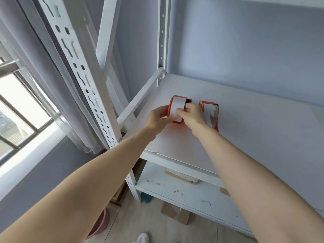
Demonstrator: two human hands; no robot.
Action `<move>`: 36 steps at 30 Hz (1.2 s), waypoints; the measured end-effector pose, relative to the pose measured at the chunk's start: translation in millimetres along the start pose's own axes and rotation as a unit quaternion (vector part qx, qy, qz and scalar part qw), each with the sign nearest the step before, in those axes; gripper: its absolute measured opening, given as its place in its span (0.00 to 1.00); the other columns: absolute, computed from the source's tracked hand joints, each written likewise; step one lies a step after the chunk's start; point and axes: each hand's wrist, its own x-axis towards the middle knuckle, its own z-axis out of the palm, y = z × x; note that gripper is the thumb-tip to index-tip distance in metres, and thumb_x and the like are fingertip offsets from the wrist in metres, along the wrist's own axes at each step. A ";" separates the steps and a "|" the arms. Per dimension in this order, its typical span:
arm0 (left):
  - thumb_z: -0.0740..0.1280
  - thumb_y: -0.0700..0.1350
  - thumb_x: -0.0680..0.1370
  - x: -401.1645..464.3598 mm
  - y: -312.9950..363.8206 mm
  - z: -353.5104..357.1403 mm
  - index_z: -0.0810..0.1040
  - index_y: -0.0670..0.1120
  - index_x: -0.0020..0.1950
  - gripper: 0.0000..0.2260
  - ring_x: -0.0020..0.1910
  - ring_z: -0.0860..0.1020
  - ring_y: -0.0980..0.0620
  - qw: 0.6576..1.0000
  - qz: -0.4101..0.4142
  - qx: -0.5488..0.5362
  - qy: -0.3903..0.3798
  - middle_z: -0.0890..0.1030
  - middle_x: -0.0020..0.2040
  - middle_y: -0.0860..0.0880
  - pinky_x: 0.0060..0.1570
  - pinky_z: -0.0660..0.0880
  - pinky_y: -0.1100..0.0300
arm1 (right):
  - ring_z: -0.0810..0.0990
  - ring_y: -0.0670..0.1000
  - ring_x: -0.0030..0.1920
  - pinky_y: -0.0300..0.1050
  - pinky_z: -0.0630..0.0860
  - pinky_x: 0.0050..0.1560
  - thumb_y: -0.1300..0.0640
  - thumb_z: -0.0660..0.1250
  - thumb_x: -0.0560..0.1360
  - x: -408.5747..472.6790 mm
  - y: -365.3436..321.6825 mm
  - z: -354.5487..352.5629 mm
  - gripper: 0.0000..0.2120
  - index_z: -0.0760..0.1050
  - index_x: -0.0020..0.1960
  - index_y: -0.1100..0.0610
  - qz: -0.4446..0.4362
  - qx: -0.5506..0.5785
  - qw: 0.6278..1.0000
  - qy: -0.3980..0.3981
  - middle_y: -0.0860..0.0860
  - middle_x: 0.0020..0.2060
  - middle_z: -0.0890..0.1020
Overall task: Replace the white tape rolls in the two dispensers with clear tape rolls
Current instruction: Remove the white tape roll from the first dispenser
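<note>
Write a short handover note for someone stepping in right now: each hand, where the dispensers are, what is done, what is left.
Left hand and right hand: both grip the left dispenser on the shelf.
Right dispenser: beside it, untouched, its white roll nearly used up.
Done: nothing; both dispensers hold white tape.
Left: remove both white rolls, fit clear ones. No clear rolls are in view.

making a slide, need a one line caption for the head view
Both hands, left hand and right hand, grip an orange tape dispenser on a white shelf.
</note>
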 end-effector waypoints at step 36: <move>0.67 0.41 0.79 38.9 66.2 7.6 0.83 0.39 0.49 0.07 0.36 0.82 0.51 0.988 -0.023 -0.133 0.079 0.83 0.40 0.45 0.44 0.82 0.60 | 0.86 0.59 0.43 0.56 0.84 0.40 0.53 0.78 0.64 46.2 -59.1 -42.8 0.19 0.79 0.48 0.65 0.078 0.076 0.992 0.057 0.59 0.46 0.85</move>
